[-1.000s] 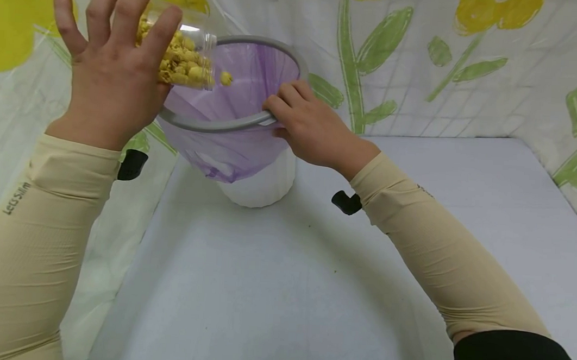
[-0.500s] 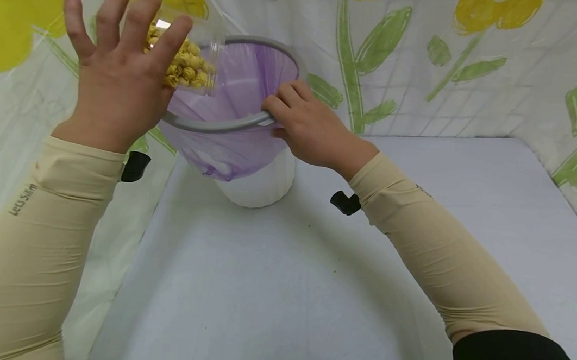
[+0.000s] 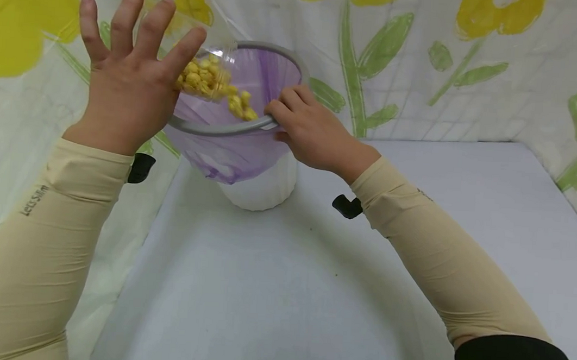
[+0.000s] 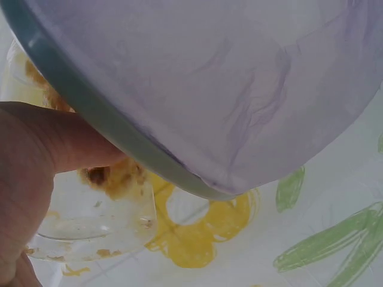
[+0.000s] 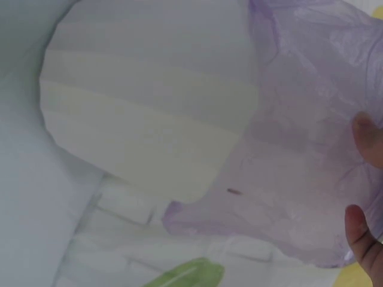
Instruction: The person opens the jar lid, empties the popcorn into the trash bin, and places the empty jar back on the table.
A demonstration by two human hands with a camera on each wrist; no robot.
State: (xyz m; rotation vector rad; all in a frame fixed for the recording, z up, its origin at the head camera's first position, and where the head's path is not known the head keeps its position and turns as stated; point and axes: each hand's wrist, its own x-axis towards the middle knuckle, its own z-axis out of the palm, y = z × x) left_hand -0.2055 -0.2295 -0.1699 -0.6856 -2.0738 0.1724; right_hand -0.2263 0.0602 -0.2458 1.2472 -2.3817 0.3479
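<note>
The clear jar [image 3: 211, 70] is in the air at the left side of the bin's opening, its long axis running from upper left to lower right in the head view, mouth tipped down to the right; yellow popcorn [image 3: 237, 106] spills from that mouth over the opening, some pieces close to the near part of the grey rim [image 3: 217, 129]; how the mouth sits inside that rim seems the relation that matters most. The left hand [image 3: 131, 90] holds the jar, back of the hand up, fingers spread, thumb against the jar's side in the left wrist view; its forearm rises from beyond the table's left edge. The right hand [image 3: 313, 127], well apart from the left, grips the rim at its near right, fingers curled over it; its forearm slants across the table [image 3: 263, 287]; the white bin [image 3: 263, 192], lined with a purple bag [image 3: 240, 158], stands toward the table's far left corner.
</note>
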